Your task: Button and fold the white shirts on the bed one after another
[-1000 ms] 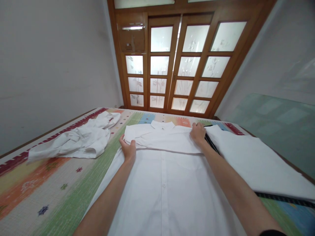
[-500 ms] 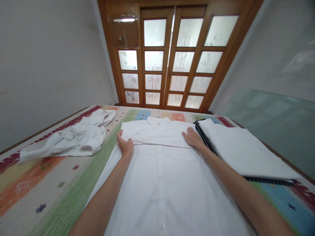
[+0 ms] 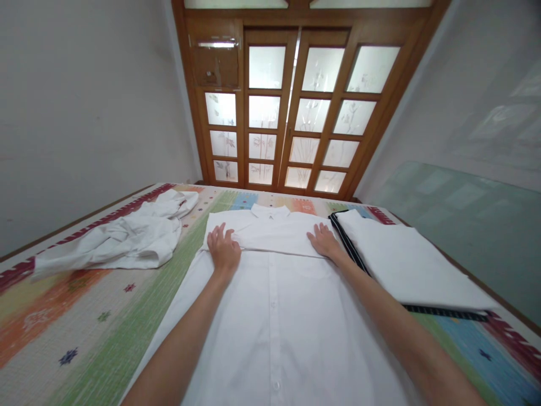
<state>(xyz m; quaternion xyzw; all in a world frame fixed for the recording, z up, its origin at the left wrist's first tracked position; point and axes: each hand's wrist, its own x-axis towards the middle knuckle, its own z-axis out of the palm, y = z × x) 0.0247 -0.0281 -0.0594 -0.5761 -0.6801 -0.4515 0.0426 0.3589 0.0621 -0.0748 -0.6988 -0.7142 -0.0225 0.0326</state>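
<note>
A white button-front shirt [image 3: 270, 316] lies flat before me, its collar at the far end. Its sleeves are laid across the chest, making a horizontal band below the collar. My left hand [image 3: 224, 248] rests on the left end of this band, fingers spread and stretched forward. On the right end of the band lies my right hand [image 3: 324, 239], palm down with its fingers apart. Neither hand grips the cloth.
A crumpled white garment [image 3: 127, 234] lies to the left. At the right is a stack of folded white cloth [image 3: 414, 265] with a dark striped piece under it. Everything lies on a colourful patterned cover [image 3: 105, 338]. Wooden doors with glass panes [image 3: 266, 113] stand beyond.
My left hand has let go of the shirt's left edge and moved inward, now flat with spread fingers. My right hand stays on the shirt. The view has tilted up slightly.
</note>
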